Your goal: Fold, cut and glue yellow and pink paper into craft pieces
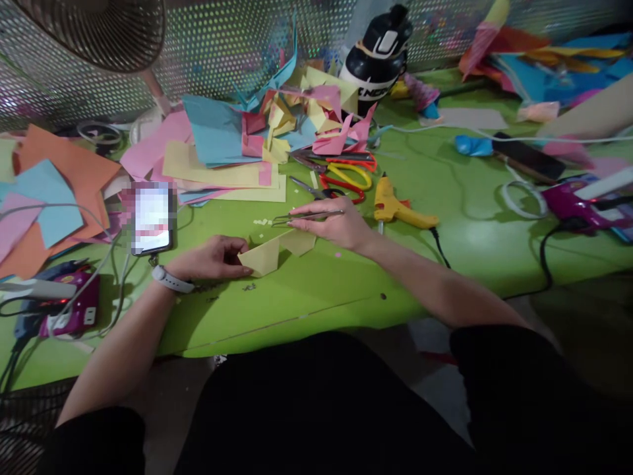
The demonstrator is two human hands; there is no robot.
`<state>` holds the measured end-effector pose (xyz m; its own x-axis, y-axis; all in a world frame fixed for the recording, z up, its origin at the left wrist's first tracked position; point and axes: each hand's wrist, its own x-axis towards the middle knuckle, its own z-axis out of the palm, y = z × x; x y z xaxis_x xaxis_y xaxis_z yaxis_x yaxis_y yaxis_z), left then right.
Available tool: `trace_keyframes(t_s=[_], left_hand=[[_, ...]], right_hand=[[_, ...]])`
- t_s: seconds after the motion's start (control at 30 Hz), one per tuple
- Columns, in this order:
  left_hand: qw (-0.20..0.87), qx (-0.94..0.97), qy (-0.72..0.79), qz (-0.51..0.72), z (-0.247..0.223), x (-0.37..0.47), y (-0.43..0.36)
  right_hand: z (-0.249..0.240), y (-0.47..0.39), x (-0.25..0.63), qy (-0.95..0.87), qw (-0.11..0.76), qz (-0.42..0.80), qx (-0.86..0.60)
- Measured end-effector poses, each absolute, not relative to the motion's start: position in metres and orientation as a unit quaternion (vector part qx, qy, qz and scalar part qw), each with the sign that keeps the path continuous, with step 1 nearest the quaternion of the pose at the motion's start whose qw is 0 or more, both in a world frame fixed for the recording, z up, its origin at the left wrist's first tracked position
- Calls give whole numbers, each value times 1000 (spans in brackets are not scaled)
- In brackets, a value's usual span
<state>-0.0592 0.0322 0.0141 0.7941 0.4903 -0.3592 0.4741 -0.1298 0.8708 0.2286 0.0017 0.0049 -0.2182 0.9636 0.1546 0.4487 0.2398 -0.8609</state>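
My left hand (220,257) pinches the left end of a folded piece of pale yellow paper (262,257), held just over the green table (316,303). In my right hand (336,224) is a pair of metal tweezers (309,215), their tips pointing left above the paper. The fingers of that hand also come close to the paper's right part; whether they touch it I cannot tell. Small pale paper bits (262,222) lie on the table beyond the tweezer tips.
Scissors (346,185) and a yellow glue gun (400,208) lie beyond my right hand. A phone (152,218) stands left, near coloured paper sheets (217,128). Folded paper pieces (281,122) and a black bottle (378,59) are at the back. Purple power strips (79,300) with cables flank both sides.
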Motion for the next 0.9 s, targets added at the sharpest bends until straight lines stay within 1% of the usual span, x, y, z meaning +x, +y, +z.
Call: trace_keyframes(t_s=[0.47, 0.9], left_hand=[[587, 741, 325, 16, 17, -56, 31], [567, 752, 337, 11, 17, -55, 30]], right_hand=[[3, 5, 227, -687, 381, 362, -501], [-7, 5, 225, -712, 408, 330, -466]])
